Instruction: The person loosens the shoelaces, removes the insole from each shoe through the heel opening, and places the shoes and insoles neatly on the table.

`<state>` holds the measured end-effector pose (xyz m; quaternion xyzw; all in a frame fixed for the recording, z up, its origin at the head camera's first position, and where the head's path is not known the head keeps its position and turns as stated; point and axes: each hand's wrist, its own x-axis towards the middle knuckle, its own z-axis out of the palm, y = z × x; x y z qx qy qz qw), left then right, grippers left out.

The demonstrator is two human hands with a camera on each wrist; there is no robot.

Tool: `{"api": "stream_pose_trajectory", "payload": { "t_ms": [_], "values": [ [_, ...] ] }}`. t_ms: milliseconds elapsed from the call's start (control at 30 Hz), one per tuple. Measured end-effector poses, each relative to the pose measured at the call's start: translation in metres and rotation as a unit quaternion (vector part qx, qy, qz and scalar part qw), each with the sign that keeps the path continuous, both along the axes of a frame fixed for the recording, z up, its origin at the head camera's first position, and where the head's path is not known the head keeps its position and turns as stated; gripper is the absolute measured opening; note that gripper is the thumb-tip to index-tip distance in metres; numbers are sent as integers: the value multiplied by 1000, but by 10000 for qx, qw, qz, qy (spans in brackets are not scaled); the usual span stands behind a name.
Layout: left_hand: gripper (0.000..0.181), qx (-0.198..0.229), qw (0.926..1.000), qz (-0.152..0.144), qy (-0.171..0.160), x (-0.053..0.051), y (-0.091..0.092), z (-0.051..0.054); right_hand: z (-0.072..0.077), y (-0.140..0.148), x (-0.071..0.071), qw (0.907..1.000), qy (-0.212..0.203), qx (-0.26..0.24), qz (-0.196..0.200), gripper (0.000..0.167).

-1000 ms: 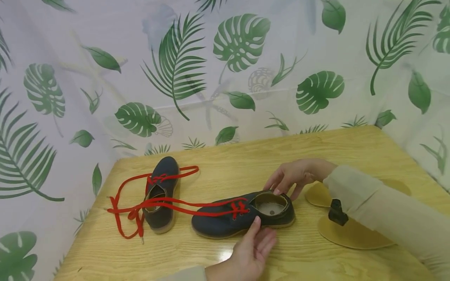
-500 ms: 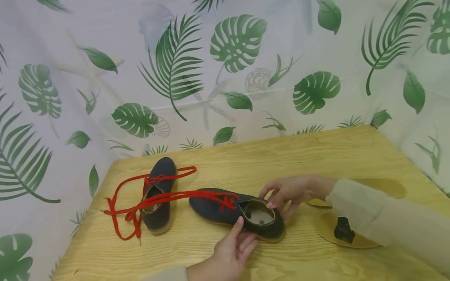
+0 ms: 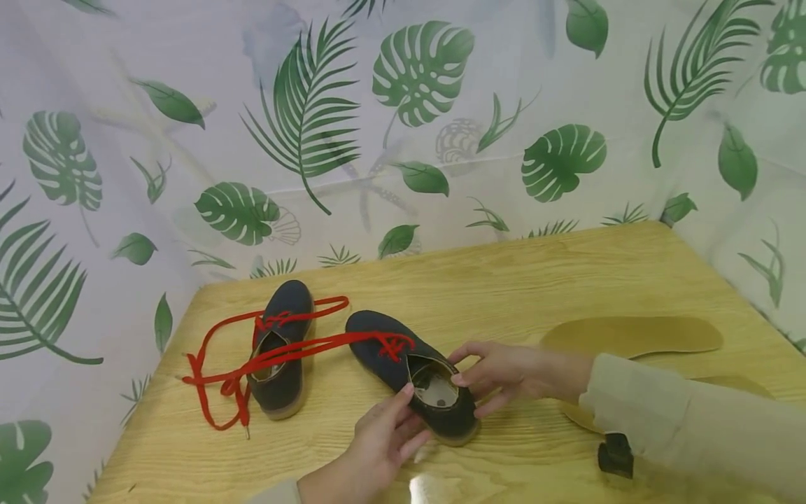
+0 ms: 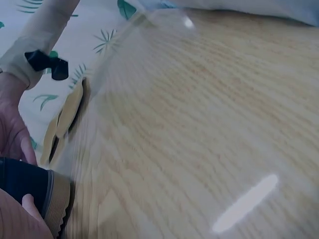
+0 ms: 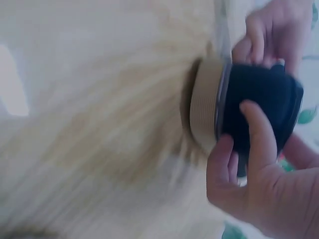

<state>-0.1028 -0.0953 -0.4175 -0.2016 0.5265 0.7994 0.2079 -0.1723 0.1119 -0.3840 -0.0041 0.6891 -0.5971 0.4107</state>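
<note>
A dark navy shoe with red laces lies sole down on the table, toe pointing to the far left in the head view. My left hand holds its near side, thumb at the collar and fingers along the outside. On the other side, my right hand grips the heel end, its thumb at the collar rim. The right wrist view has the dark heel and ribbed tan sole between both hands. A second matching shoe stands to the left, toe away from me.
Long red laces trail across the second shoe and loop onto the table at its left. Two tan insoles lie at the right, one insole farther back, the other partly under my right sleeve. A leaf-patterned cloth borders the table.
The held shoe has turned clockwise, its toe swinging away and its heel coming nearer to me. Both hands have moved left with it, and more of the insoles now shows.
</note>
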Motion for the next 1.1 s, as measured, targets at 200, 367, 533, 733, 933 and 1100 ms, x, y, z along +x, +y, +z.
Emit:
{"api": "stream_pose_trajectory", "payload": {
  "t_ms": [200, 367, 533, 733, 933, 1100],
  "values": [
    [57, -741, 9972, -82, 5, -3, -11, 3, -2, -14, 8, 9980, -232, -286, -504, 44],
    [63, -970, 9951, -50, 203, -8, -18, 3, -5, -25, 11, 9947, -299, -525, -836, 40],
    [67, -1075, 9938, -12, 292, -15, -27, 2, -5, -39, 12, 9917, -282, -543, -1131, 40],
    [63, -1309, 9908, -91, 345, -25, -37, 2, -3, -51, 10, 9886, -280, -512, -1386, 40],
    [58, -1544, 9861, -425, 445, -40, -54, -2, -8, -65, 7, 9837, -336, -674, -1631, 42],
    [55, -1723, 9826, -547, 415, -49, -66, 2, -9, -77, 4, 9787, -389, -835, -1835, 41]
  ]
}}
